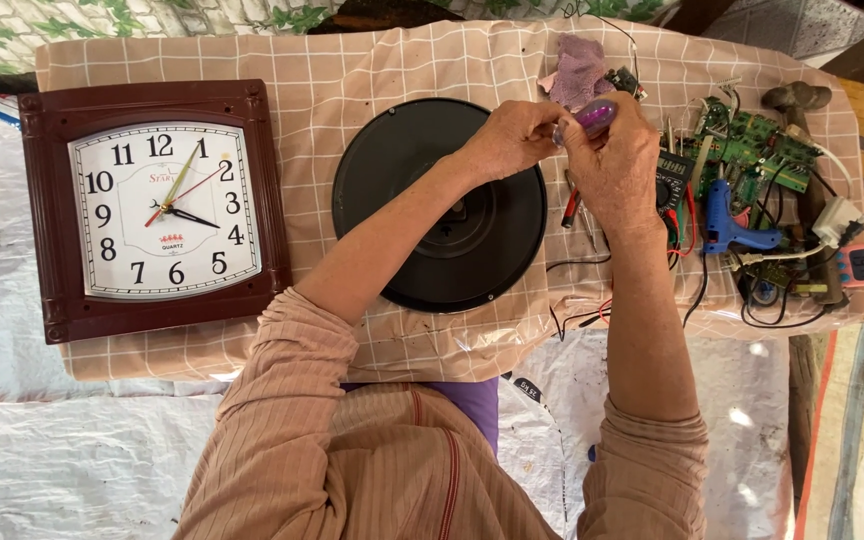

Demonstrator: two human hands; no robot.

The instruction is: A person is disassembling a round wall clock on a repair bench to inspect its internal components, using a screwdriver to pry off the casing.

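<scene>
The right hand (617, 160) is clamped on a small translucent purple plastic handle (594, 116). The left hand (510, 135) pinches its tip, above a round black clock back (402, 170).

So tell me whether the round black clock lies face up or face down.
Face down: the round clock shows only its plain black back, with no dial or numerals visible.
</scene>
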